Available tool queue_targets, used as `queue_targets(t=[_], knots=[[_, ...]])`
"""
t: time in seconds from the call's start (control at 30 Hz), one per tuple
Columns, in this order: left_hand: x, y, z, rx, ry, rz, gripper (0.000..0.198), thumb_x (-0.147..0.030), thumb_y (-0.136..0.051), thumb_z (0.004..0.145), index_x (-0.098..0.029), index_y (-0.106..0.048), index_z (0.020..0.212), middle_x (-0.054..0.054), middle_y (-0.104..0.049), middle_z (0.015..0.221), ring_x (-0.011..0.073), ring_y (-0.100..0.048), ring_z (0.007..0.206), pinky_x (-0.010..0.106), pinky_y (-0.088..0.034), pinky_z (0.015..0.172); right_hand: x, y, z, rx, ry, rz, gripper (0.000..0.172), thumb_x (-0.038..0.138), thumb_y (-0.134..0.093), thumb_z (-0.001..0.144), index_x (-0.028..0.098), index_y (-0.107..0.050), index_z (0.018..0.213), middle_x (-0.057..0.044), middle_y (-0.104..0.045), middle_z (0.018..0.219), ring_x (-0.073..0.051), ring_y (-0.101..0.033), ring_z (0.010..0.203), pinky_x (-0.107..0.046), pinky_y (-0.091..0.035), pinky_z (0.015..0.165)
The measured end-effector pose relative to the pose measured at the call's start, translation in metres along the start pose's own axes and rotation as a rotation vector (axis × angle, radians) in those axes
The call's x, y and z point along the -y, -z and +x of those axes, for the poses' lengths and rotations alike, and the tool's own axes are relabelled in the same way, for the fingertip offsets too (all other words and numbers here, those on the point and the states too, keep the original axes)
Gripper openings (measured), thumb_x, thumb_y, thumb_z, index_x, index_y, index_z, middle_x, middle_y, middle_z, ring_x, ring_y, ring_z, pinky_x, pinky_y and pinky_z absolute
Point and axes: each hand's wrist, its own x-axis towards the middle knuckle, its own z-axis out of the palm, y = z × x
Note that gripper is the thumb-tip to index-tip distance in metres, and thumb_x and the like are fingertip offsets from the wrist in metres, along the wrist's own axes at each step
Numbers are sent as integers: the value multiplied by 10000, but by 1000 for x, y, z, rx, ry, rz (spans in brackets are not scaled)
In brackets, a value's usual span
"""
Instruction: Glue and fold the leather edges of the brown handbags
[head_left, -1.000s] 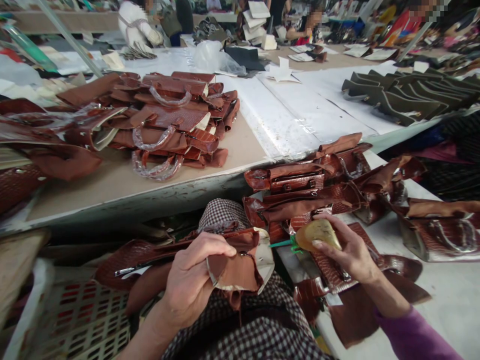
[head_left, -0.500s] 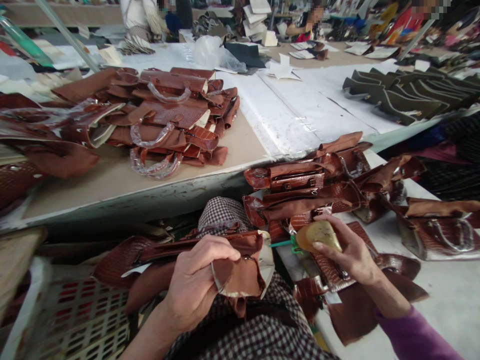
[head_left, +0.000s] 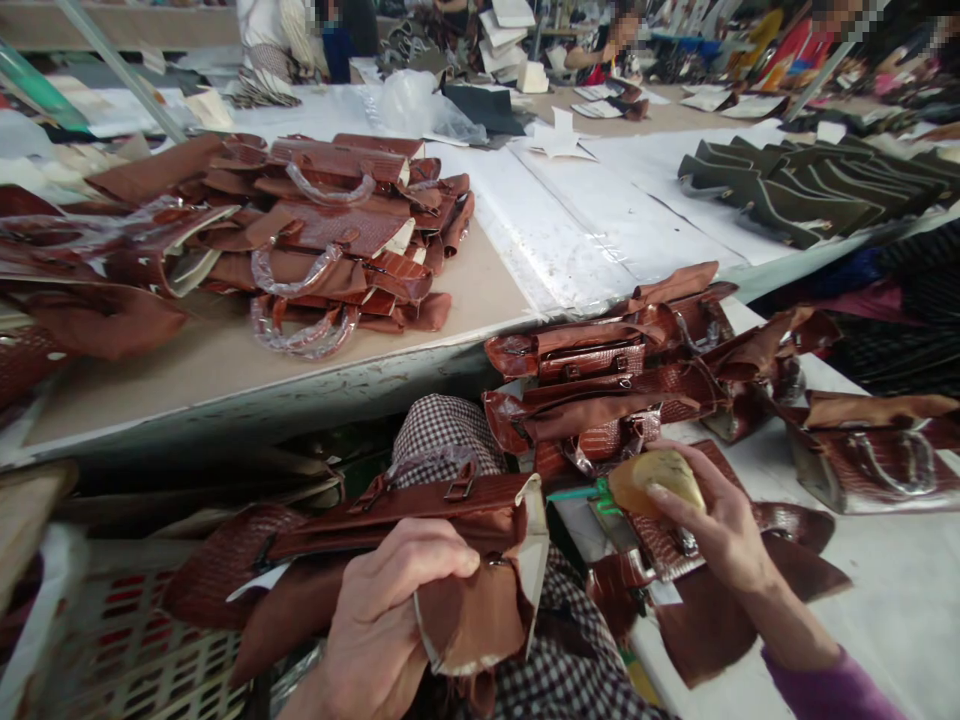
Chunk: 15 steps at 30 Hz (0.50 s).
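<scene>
No legible text, label, brand or number anywhere.

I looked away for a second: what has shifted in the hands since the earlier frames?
The left hand dropped a little lower in view with the brown bag piece, whose strap buckles now show on top. The right hand edged right, still gripping the yellow-tan block. Bag piles on the tables lie as before.

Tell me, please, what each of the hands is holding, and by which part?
The left hand pinches the brown bag by its folded lining flap at the end. The right hand grips a yellowish block by its rear end.
</scene>
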Motion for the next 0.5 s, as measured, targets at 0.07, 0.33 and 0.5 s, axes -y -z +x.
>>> queue_targets(t=[0.07,0.33,0.5], knots=[[1,0,0,5,-12,1,137,-313,-602,1018,-235,-711,991,33,-737,855,143,-737,759,174,-599,663,2,-4,-3,28,46,-13,462,419,-832,856,258,-660,1253,-42,-728,1092,-250,-684,929,-281,-572,807],[9,7,1,51,-20,-5,143,-302,-587,1029,-206,-693,1025,35,-734,906,138,-711,841,173,-582,735,-5,-12,-6,1,308,-162,446,395,-807,888,275,-636,1282,-38,-702,1106,-226,-683,898,-244,-575,785],[6,7,4,36,-15,9,146,-312,-593,1028,-202,-689,1025,29,-727,901,127,-710,842,154,-576,748,-1,-13,-5,8,317,-195,432,406,-792,899,285,-630,1281,-30,-704,1084,-222,-679,885,-240,-567,772]])
